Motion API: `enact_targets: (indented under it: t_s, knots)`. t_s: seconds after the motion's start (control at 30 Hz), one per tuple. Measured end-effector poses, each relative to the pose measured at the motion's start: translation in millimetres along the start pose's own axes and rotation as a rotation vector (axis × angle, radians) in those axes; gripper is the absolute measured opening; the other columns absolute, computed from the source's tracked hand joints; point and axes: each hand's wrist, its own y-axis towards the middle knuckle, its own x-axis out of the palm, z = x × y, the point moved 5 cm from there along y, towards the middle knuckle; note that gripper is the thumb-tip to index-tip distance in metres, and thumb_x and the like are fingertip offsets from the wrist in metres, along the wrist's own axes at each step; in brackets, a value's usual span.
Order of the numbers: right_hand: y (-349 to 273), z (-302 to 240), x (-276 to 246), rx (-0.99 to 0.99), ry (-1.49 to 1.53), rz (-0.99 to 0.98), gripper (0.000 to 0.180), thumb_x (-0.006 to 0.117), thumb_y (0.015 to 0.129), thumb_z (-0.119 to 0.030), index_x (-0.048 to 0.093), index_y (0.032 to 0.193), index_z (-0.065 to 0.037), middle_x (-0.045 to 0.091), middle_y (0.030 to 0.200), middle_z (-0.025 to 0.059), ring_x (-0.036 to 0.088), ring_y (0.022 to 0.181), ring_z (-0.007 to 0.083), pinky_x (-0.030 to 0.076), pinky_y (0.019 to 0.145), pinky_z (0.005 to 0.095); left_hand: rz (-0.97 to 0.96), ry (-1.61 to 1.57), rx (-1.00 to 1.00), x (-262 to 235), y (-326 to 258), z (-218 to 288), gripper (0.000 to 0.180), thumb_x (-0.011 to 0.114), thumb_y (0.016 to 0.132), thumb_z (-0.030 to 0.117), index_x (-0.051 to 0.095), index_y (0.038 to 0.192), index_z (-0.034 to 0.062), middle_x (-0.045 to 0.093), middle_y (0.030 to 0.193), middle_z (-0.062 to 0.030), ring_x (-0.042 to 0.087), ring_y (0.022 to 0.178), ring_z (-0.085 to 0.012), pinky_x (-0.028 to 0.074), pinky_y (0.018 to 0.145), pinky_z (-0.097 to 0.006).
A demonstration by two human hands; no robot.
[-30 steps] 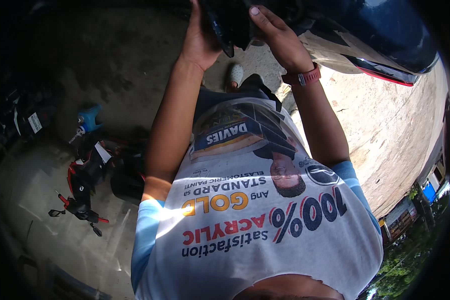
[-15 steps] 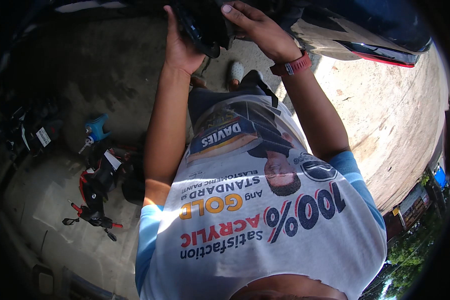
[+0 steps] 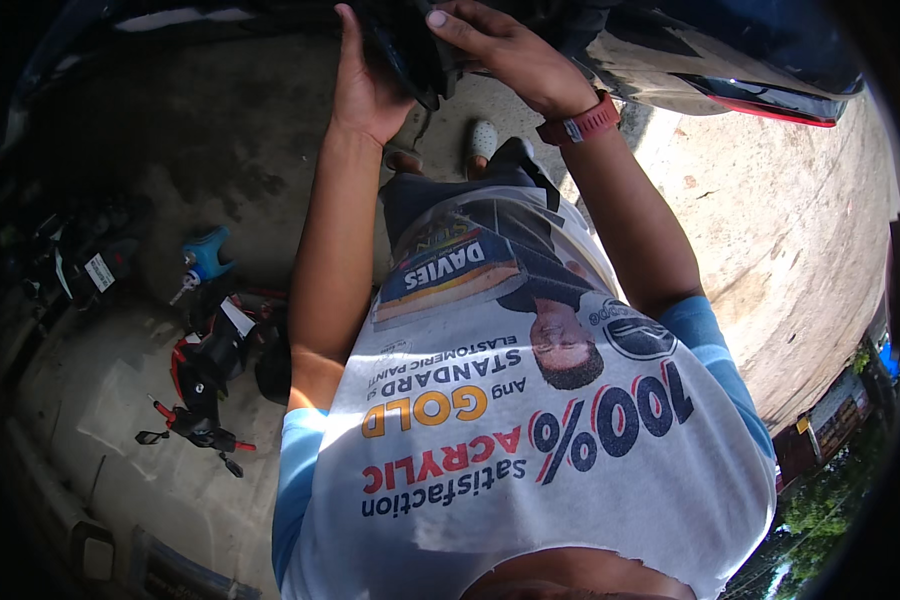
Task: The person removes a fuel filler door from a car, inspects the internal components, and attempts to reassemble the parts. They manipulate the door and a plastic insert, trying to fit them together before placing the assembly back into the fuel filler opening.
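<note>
Between my hands, at the top edge of the view, is a dark, glossy black plastic-looking part (image 3: pixel 398 58) with a curved lower rim; its exact kind cannot be made out. My left hand (image 3: pixel 366 102) supports it from the left, the thumb pointing up and the other fingers hidden behind it. From the right, my right hand (image 3: pixel 526 62) grips the black part's edge with the thumb on top and fingers curled under. A red watch (image 3: pixel 585 120) is on my right wrist. Shadow hides where the part meets the dark surfaces above it.
A dark vehicle body with a red-edged tail light (image 3: pixel 775 108) curves across the upper right. To the left on the concrete floor (image 3: pixel 260 150) stand a red-and-black motorbike (image 3: pixel 205 375) and a blue tool (image 3: pixel 207 255). My feet (image 3: pixel 482 142) are just below the hands.
The black part has turned slightly between my hands, showing less of its glossy inner face. My right hand has shifted a little to the left.
</note>
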Motion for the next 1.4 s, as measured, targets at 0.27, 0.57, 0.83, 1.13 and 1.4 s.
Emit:
enact_targets:
  t_s: [0.27, 0.57, 0.83, 1.13, 1.4]
  knots:
    - [0, -4, 3, 0.057, 0.006, -0.036, 0.058, 0.066, 0.100, -0.047, 0.062, 0.131, 0.001, 0.068, 0.109, 0.0096, 0.066, 0.089, 0.0147, 0.054, 0.069, 0.0289, 0.025, 0.072, -0.043, 5, 2, 2, 0.090, 0.048, 0.091, 0.081, 0.051, 0.143, 0.0076, 0.059, 0.137, -0.0167, 0.061, 0.123, -0.0354, 0.061, 0.081, -0.061]
    - [-1, -4, 5, 0.072, -0.013, -0.014, 0.065, 0.064, 0.099, -0.053, 0.059, 0.132, 0.003, 0.069, 0.108, 0.0109, 0.066, 0.087, 0.0153, 0.056, 0.071, 0.0290, 0.083, 0.184, -0.063, 15, 3, 1, 0.093, 0.050, 0.089, 0.083, 0.053, 0.141, 0.0062, 0.060, 0.137, -0.0159, 0.059, 0.127, -0.0323, 0.053, 0.094, -0.060]
    - [-2, -1, 4, 0.085, -0.003, -0.035, 0.057, 0.057, 0.104, -0.050, 0.061, 0.131, 0.000, 0.069, 0.110, 0.0114, 0.067, 0.093, 0.0176, 0.057, 0.075, 0.0311, 0.152, 0.217, -0.127, 27, 3, -1, 0.098, 0.047, 0.087, 0.087, 0.053, 0.141, 0.0066, 0.059, 0.137, -0.0155, 0.057, 0.129, -0.0329, 0.048, 0.098, -0.061]
    - [-5, -6, 4, 0.099, -0.081, 0.058, 0.056, 0.057, 0.104, -0.050, 0.061, 0.134, -0.004, 0.069, 0.118, 0.0122, 0.067, 0.103, 0.0211, 0.058, 0.080, 0.0344, 0.264, 0.284, 0.068, 33, 12, -13, 0.099, 0.035, 0.089, 0.089, 0.049, 0.144, 0.0077, 0.056, 0.138, -0.0139, 0.057, 0.128, -0.0288, 0.048, 0.103, -0.044]
    - [-4, -9, 8, 0.144, -0.158, 0.002, 0.059, 0.055, 0.106, -0.050, 0.054, 0.145, -0.007, 0.068, 0.123, 0.0103, 0.065, 0.106, 0.0182, 0.055, 0.086, 0.0330, 0.337, 0.250, 0.136, 25, 16, -20, 0.099, 0.033, 0.087, 0.092, 0.049, 0.140, 0.0099, 0.057, 0.130, -0.0091, 0.058, 0.122, -0.0236, 0.049, 0.099, -0.039]
